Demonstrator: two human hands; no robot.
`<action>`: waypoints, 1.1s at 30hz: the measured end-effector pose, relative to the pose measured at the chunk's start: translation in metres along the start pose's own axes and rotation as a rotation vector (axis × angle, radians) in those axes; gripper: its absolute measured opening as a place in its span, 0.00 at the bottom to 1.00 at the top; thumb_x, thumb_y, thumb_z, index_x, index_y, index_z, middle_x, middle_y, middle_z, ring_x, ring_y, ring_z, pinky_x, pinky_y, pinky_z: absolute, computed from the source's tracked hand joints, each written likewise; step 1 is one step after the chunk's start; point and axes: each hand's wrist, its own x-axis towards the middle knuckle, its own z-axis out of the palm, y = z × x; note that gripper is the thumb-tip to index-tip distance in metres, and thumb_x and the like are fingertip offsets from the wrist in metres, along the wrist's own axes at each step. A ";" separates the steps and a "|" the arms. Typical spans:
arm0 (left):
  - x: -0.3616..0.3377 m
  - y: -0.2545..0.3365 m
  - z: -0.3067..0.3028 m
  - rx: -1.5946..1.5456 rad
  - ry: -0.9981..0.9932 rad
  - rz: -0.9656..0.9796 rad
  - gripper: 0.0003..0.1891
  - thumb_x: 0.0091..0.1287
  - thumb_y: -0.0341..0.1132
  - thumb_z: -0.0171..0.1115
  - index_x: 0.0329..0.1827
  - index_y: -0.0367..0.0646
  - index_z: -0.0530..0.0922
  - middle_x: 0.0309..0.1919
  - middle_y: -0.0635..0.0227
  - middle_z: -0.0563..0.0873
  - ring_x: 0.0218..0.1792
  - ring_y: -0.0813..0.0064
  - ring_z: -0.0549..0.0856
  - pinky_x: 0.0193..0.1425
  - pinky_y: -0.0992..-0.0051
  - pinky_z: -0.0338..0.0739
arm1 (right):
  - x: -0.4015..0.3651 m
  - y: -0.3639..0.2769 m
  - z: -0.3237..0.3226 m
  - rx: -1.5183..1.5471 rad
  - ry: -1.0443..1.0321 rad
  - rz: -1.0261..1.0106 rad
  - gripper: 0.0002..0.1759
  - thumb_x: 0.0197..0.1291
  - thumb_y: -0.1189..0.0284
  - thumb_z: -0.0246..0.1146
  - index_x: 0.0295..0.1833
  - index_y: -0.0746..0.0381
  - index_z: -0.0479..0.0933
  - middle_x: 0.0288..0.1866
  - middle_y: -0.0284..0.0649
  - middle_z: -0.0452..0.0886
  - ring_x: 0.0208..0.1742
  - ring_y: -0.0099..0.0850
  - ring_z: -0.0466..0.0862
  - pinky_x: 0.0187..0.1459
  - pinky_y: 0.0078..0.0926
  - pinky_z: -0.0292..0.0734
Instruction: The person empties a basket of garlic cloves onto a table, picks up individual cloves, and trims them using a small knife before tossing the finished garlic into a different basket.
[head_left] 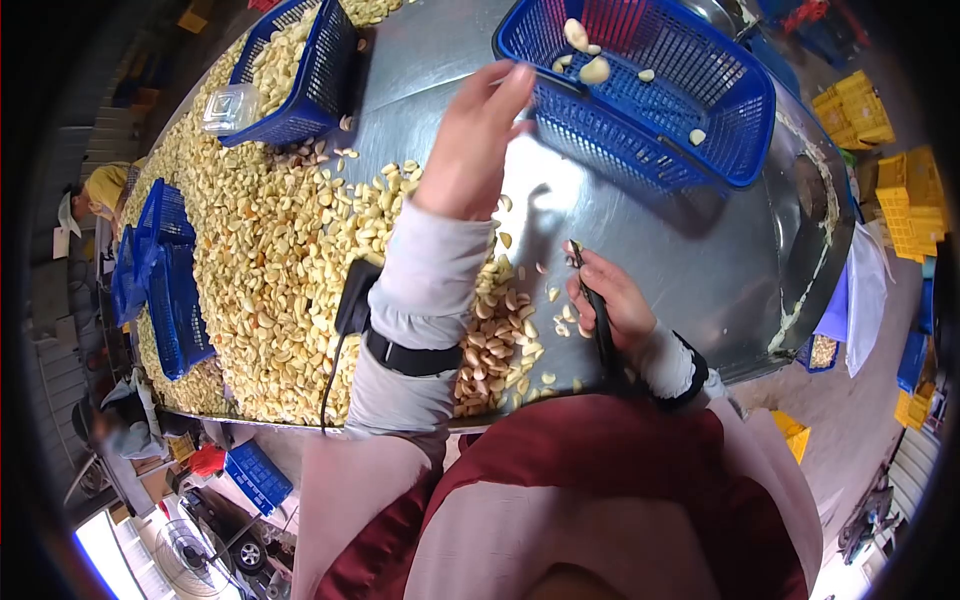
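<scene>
My left hand [472, 140] is stretched over the table at the near side of a blue plastic basket [625, 140], its fingers extended and apart. Peeled garlic cloves [595, 70] show inside the basket outline beyond the fingertips, the nearest ones large and slightly blurred. Lower right, my right hand [618, 302] is closed around a small knife [597, 312] with a black handle, its tip pointing away from me. Between the hands and my body lies a small pile of reddish, unpeeled cloves [490, 355], with a few loose ones near the knife.
A broad heap of pale cloves [270, 270] covers the left of the metal table [400, 80]. Another blue basket [300, 90], full of cloves, holds a clear plastic box [231, 109]. Empty-looking blue baskets [175, 290] lie at the far left. Yellow crates [910, 205] stand right.
</scene>
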 end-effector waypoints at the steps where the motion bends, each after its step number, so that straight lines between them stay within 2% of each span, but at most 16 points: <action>1: 0.010 -0.024 -0.032 0.467 0.089 0.130 0.13 0.67 0.34 0.61 0.50 0.36 0.77 0.41 0.63 0.83 0.44 0.73 0.82 0.47 0.77 0.73 | -0.002 -0.002 -0.003 0.002 -0.008 -0.008 0.24 0.73 0.69 0.46 0.72 0.61 0.59 0.35 0.34 0.74 0.20 0.16 0.68 0.22 0.16 0.68; 3: -0.009 -0.068 -0.071 1.206 0.036 0.180 0.04 0.58 0.32 0.67 0.30 0.41 0.84 0.24 0.61 0.85 0.28 0.69 0.84 0.36 0.71 0.77 | -0.004 -0.004 -0.012 -0.004 -0.008 -0.047 0.24 0.72 0.69 0.48 0.71 0.61 0.62 0.34 0.35 0.75 0.21 0.17 0.68 0.24 0.16 0.68; 4: -0.029 -0.087 -0.080 1.498 -0.139 0.147 0.04 0.54 0.32 0.68 0.30 0.42 0.83 0.26 0.57 0.84 0.29 0.61 0.84 0.37 0.66 0.78 | -0.002 -0.004 -0.013 0.008 -0.004 -0.052 0.24 0.72 0.69 0.48 0.71 0.61 0.62 0.34 0.35 0.75 0.21 0.17 0.68 0.24 0.16 0.68; 6: -0.052 -0.123 -0.085 1.754 -0.180 0.076 0.07 0.50 0.31 0.69 0.30 0.40 0.83 0.30 0.54 0.85 0.33 0.53 0.84 0.39 0.61 0.78 | 0.001 -0.001 -0.014 -0.115 -0.019 -0.006 0.27 0.73 0.68 0.48 0.73 0.64 0.56 0.35 0.35 0.74 0.22 0.16 0.69 0.26 0.14 0.68; 9: -0.068 -0.116 -0.083 1.651 -0.140 0.103 0.02 0.56 0.28 0.64 0.30 0.40 0.82 0.27 0.62 0.85 0.35 0.65 0.86 0.36 0.69 0.79 | 0.008 0.005 -0.006 -0.256 -0.020 -0.066 0.29 0.71 0.69 0.49 0.75 0.63 0.54 0.36 0.34 0.74 0.23 0.15 0.68 0.27 0.13 0.67; 11: -0.074 -0.113 -0.089 0.434 -0.061 -0.305 0.06 0.62 0.24 0.63 0.42 0.37 0.82 0.35 0.63 0.87 0.40 0.69 0.86 0.40 0.74 0.82 | 0.004 -0.001 0.007 -0.343 -0.038 -0.097 0.29 0.70 0.70 0.50 0.74 0.64 0.56 0.36 0.34 0.75 0.26 0.15 0.70 0.30 0.12 0.68; 12: -0.080 -0.108 -0.085 0.429 -0.059 -0.309 0.06 0.62 0.24 0.63 0.42 0.37 0.82 0.35 0.63 0.87 0.40 0.69 0.86 0.40 0.74 0.82 | 0.000 -0.005 0.014 -0.430 -0.068 -0.125 0.29 0.69 0.71 0.51 0.74 0.65 0.57 0.37 0.35 0.77 0.29 0.14 0.72 0.33 0.11 0.70; 13: -0.087 -0.102 -0.079 -0.017 -0.026 -0.426 0.09 0.64 0.23 0.62 0.47 0.37 0.80 0.38 0.62 0.86 0.42 0.70 0.86 0.43 0.74 0.82 | -0.002 -0.007 0.019 -0.495 -0.101 -0.150 0.29 0.68 0.72 0.52 0.73 0.67 0.58 0.43 0.40 0.79 0.41 0.21 0.78 0.45 0.17 0.73; 14: -0.093 -0.098 -0.076 -0.465 0.008 -0.525 0.12 0.66 0.22 0.60 0.52 0.37 0.79 0.42 0.61 0.85 0.43 0.70 0.86 0.47 0.75 0.83 | -0.001 -0.007 0.023 -0.497 -0.106 -0.145 0.29 0.68 0.72 0.52 0.73 0.67 0.58 0.43 0.40 0.79 0.41 0.21 0.78 0.45 0.17 0.73; 17: -0.110 -0.109 -0.075 -0.595 -0.020 -0.489 0.13 0.66 0.23 0.60 0.53 0.40 0.77 0.46 0.60 0.84 0.47 0.67 0.84 0.53 0.72 0.81 | -0.004 -0.006 0.036 -0.737 -0.118 -0.423 0.29 0.67 0.73 0.54 0.72 0.67 0.58 0.60 0.51 0.76 0.61 0.36 0.77 0.61 0.31 0.69; 24: -0.139 -0.126 -0.053 -0.726 0.049 -0.362 0.11 0.65 0.24 0.62 0.49 0.43 0.78 0.45 0.63 0.84 0.48 0.68 0.83 0.57 0.67 0.77 | -0.004 0.001 0.036 -0.897 -0.131 -0.492 0.30 0.66 0.74 0.55 0.72 0.68 0.59 0.60 0.51 0.76 0.63 0.37 0.76 0.62 0.32 0.69; 26: -0.146 -0.121 -0.039 -0.657 0.168 -0.353 0.09 0.65 0.23 0.63 0.47 0.39 0.77 0.40 0.62 0.85 0.36 0.74 0.83 0.40 0.78 0.80 | 0.002 0.010 0.026 -0.855 -0.082 -0.564 0.30 0.67 0.73 0.54 0.73 0.67 0.57 0.50 0.45 0.80 0.47 0.30 0.82 0.50 0.27 0.75; 27: -0.145 -0.116 -0.030 -0.710 0.287 -0.396 0.09 0.63 0.20 0.60 0.45 0.38 0.76 0.36 0.63 0.84 0.35 0.74 0.83 0.37 0.80 0.80 | -0.001 0.004 0.023 -0.404 -0.046 -0.064 0.30 0.68 0.72 0.52 0.74 0.65 0.57 0.39 0.36 0.77 0.28 0.19 0.75 0.36 0.18 0.73; 30: -0.129 -0.095 -0.048 -0.701 0.310 -0.336 0.11 0.59 0.17 0.55 0.42 0.37 0.76 0.35 0.64 0.82 0.32 0.75 0.81 0.34 0.79 0.79 | 0.001 0.008 0.015 -0.186 -0.060 -0.080 0.29 0.69 0.71 0.50 0.75 0.64 0.56 0.34 0.31 0.72 0.20 0.12 0.64 0.26 0.12 0.65; 31: -0.123 -0.102 -0.077 -0.525 0.283 -0.274 0.12 0.55 0.17 0.50 0.41 0.37 0.76 0.35 0.64 0.80 0.29 0.76 0.78 0.32 0.75 0.77 | 0.000 0.009 0.013 -0.249 -0.071 -0.099 0.30 0.69 0.71 0.50 0.75 0.64 0.56 0.35 0.32 0.74 0.21 0.14 0.66 0.26 0.11 0.66; 33: -0.107 -0.087 -0.102 1.053 0.268 0.070 0.09 0.54 0.20 0.59 0.37 0.38 0.79 0.30 0.62 0.76 0.27 0.69 0.78 0.31 0.70 0.75 | -0.001 0.008 0.016 -0.299 -0.084 -0.086 0.30 0.69 0.71 0.50 0.75 0.64 0.56 0.35 0.32 0.74 0.21 0.14 0.66 0.26 0.11 0.65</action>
